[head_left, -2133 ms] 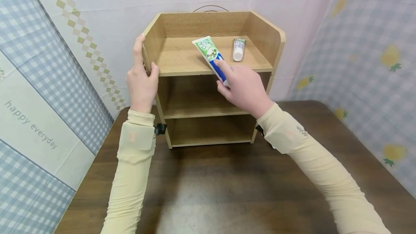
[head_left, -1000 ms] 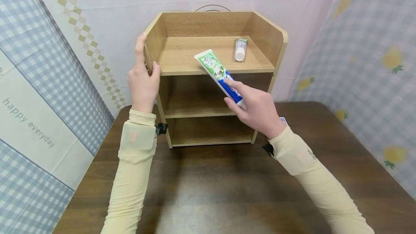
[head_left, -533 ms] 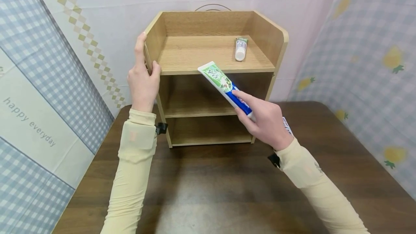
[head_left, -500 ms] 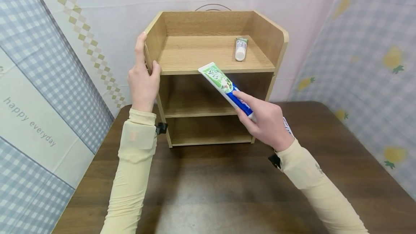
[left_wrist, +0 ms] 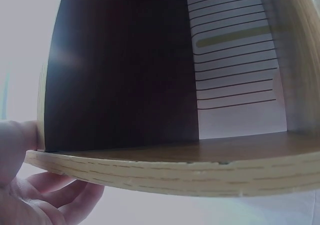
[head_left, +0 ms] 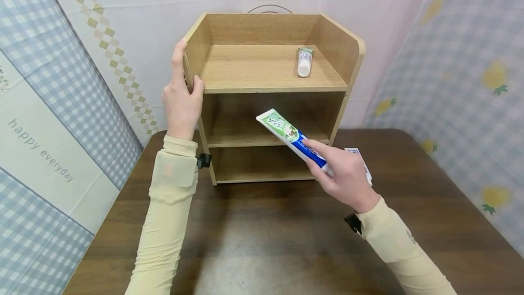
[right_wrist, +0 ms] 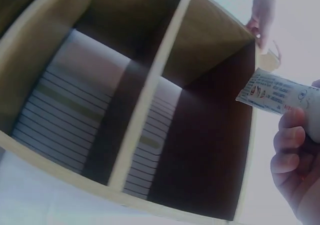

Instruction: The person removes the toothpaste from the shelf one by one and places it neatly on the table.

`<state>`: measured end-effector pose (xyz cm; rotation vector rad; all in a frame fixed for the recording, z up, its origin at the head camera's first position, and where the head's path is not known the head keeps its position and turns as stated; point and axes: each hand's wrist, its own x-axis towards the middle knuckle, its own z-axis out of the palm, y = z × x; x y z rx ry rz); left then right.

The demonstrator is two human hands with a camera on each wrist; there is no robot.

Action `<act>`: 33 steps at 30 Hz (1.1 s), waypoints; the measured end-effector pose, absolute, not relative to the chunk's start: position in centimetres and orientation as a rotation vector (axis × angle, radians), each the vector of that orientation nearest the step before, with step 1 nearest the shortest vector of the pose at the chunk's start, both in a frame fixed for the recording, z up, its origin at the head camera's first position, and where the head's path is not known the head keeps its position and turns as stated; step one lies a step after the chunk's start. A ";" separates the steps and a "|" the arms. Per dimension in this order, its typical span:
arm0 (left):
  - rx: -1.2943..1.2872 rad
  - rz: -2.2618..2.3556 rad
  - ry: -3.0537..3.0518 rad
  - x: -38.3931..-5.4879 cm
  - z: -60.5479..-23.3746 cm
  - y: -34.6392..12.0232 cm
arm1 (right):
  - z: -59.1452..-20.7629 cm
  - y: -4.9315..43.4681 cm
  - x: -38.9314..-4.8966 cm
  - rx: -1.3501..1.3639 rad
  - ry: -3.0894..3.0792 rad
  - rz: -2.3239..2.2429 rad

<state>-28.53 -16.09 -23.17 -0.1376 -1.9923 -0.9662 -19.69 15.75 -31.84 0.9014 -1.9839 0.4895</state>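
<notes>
My right hand (head_left: 348,176) holds a green, blue and white toothpaste tube (head_left: 283,129) in front of the wooden shelf unit (head_left: 245,65). The tube slants up to the left, its flat crimped end away from the hand; its cap end is hidden in the grip. In the right wrist view its printed back (right_wrist: 270,92) shows above the curled fingers (right_wrist: 289,140). My left hand (head_left: 182,106) grips the unit's left side panel, thumb at the front edge and fingers outside. A smaller tube with a white cap (head_left: 304,62) lies on the top shelf, towards the right.
A white and blue item (head_left: 361,163) lies on the dark wooden table (head_left: 266,240) right of the unit, partly hidden behind my right hand. Below the top are two open compartments. Patterned cloths (head_left: 458,104) hang behind and at both sides.
My right hand has drawn the toothpaste tube down, right and towards me, from over the top shelf to before the lower compartments. More of the white and blue item shows. My left hand stays put.
</notes>
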 end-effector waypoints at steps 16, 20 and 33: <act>-0.139 -0.945 -1.981 -28.6 -23.2 -15.9 | -35.9 17.4 -18.8 0.854 -2.144 0.515; -0.141 -0.948 -1.975 -28.6 -23.3 -16.0 | -36.6 17.8 -18.4 0.856 -2.151 0.512; -0.133 -0.960 -1.985 -28.4 -23.1 -16.1 | -38.8 19.7 -17.3 0.827 -2.076 0.379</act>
